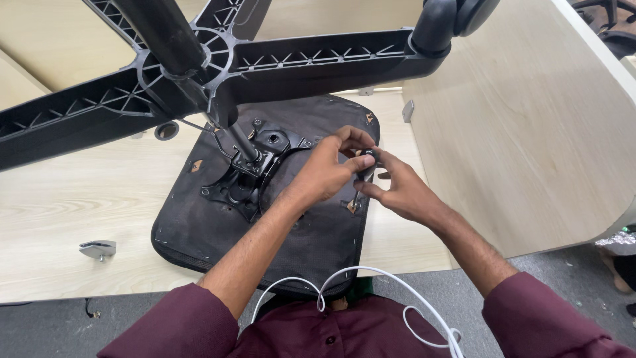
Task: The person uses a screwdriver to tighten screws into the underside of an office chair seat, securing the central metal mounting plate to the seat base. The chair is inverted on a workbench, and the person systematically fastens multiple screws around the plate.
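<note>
An office chair lies upside down on a pale wooden desk [73, 205]. Its black seat underside [212, 225] faces up, with the metal tilt mechanism [255, 166] at the centre and the black star base [278, 63] looming above. My left hand [328, 169] and my right hand [397, 189] meet over the seat's right edge. Together they grip a screwdriver [366, 162] with a black handle; its thin shaft points down at a small metal bracket hole [352, 207] in the seat.
A caster [450, 16] sits on the base arm at top right. A light wooden panel [530, 119] stands at the right. A metal clip [98, 249] lies near the desk's front edge. A white cable [371, 292] loops over my maroon shirt. A round grommet hole [166, 130] is in the desk.
</note>
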